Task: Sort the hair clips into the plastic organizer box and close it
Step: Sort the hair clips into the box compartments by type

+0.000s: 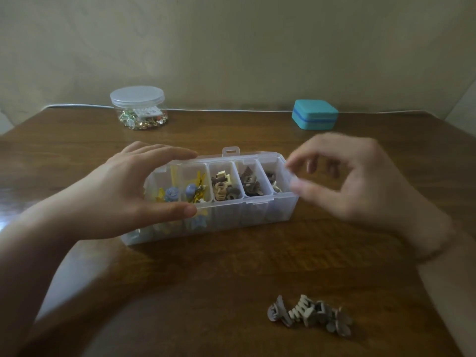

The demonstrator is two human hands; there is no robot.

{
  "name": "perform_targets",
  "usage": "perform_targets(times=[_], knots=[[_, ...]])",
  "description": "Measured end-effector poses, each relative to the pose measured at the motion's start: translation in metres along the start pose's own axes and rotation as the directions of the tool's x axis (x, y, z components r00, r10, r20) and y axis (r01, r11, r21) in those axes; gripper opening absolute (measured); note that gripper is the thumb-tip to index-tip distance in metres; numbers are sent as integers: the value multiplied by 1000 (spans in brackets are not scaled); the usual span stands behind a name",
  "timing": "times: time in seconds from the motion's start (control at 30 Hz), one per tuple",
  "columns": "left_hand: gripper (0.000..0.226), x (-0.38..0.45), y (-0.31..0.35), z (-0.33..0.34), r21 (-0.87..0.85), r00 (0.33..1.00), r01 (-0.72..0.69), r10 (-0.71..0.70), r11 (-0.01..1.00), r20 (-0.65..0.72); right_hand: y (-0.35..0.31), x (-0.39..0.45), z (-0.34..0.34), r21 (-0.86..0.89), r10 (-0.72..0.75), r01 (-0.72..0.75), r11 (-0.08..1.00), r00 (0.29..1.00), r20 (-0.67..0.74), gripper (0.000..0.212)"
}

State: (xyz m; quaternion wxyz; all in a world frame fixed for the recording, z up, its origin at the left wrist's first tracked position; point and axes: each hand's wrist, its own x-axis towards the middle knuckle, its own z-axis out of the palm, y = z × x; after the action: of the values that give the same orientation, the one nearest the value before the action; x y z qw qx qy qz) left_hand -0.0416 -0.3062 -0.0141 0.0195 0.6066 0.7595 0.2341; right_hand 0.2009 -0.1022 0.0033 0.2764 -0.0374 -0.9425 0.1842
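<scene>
Loose hair clips lie near-right of the organizer box, nearest the empty, loosely curled right hand; left hand grips the box's left end.

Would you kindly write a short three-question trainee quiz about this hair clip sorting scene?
1. True or false: loose hair clips lie on the table in front of the organizer box.
2. Which hand grips the organizer box? A. left hand B. right hand
3. Fill in: the lidded jar stands at the table's far ____ side.

Key: 1 true; 2 A; 3 left.
</scene>
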Motion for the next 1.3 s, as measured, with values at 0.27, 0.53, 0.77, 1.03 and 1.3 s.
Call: perform_targets(times=[0.27,0.53,0.77,1.03,1.3], knots=[[86,0,1,0,-11,1000,-3,3,1000,2,-46,-17,21,-55,-237,382,922,674,700,27],[85,0,2,-1,-19,1000,7,-7,1000,-1,-27,-2,6,176,-91,71,982,990,106,15],[80,0,5,-1,-4,1000,-13,13,1000,-2,-5,1,9,40,139,-133,990,971,-193,17],[86,0,4,-1,0,1000,-5,5,1000,-7,-43,-18,0,-227,76,114,967,724,685,44],[85,0,5,-1,-6,1000,-1,1,1000,-2,-38,-11,1,-55,35,-8,998,858,512,24]])
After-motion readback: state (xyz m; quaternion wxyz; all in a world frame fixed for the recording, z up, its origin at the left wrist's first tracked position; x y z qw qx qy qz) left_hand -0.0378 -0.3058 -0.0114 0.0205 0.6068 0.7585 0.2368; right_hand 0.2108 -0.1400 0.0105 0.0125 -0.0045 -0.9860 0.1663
